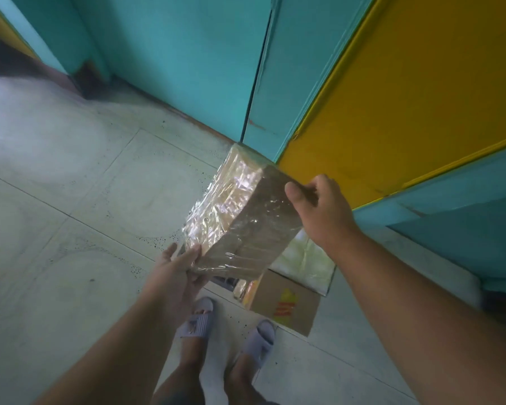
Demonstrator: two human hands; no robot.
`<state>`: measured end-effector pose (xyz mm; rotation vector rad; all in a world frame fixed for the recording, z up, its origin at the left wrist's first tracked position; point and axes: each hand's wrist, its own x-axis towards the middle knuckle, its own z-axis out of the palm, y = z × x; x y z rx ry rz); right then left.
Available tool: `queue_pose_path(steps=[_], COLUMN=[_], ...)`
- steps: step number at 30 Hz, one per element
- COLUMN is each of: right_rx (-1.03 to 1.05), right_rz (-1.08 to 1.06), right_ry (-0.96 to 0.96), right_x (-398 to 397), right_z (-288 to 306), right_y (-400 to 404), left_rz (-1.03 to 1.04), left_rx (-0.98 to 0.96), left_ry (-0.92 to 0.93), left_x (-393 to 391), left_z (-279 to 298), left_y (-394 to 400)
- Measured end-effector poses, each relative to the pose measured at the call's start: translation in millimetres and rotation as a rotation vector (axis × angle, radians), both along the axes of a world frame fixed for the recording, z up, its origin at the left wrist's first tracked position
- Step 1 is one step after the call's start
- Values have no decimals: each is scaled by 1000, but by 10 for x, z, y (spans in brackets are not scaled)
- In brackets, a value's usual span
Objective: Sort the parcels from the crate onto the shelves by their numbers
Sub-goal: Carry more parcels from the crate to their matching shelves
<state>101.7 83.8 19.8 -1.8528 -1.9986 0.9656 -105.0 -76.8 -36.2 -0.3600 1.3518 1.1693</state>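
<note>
Tiled floor [70, 185], cardboard box [287, 305] of parcels under held parcel [243, 217].

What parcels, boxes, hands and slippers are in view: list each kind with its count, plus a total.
Wrapped parcel, held between left hand and right hand: 1
Cardboard box on the floor: 1
Hands: 2
Slippers: 2
Total: 6

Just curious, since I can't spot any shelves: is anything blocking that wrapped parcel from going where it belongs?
Cannot tell. Both the left hand and right hand hold the parcel, but no shelf is in view.
</note>
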Motion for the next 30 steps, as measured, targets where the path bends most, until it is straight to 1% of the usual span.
queue_pose_path(steps=[1,3,4,6,8,9,11,13,15,16,17,19,21,22,26,28,30], right_rx=[1,-3,-16,-50,-33,-15,37,68,53,46,32,13,56,82,14,104,221], right_rz=[-19,-9,7,0,-91,-175,-330,-398,-407,-389,-374,-339,-292,-263,-199,-231,-311], right_ry=[34,120,185,336,421,449,497,541,690,745,800,843,757,681,484,391,382], right_x=[46,111,136,198,263,300,397,517,638,691,738,814,863,861,697,575,491], right_z=[268,844,1115,1577,1939,2077,2276,2434,2563,2628,2696,2831,2982,3068,3353,3365,3357], right_y=[-68,-224,-316,-497,-666,-724,-774,-787,-776,-774,-768,-764,-772,-795,-971,-1028,-1062], left_rz=[-11,-96,-136,-212,-257,-255,-252,-231,-231,-262,-322,-452,-524,-536,-583,-588,-592], left_rx=[50,136,178,237,322,354,389,359,335,334,341,366,375,388,506,574,635], left_ry=[-32,-57,-41,46,96,106,116,101,84,74,53,-26,-62,-52,88,122,124], left_x=[-39,-65,-56,7,100,144,191,204,166,145,125,88,89,93,88,63,56], left_z=[239,751,1015,1535,1987,2160,2408,2598,2726,2782,2853,2997,3103,3125,3131,3135,3151], left_y=[-52,-99,-103,-98,-91,-69,-4,113,255,312,350,382,385,388,346,374,388])
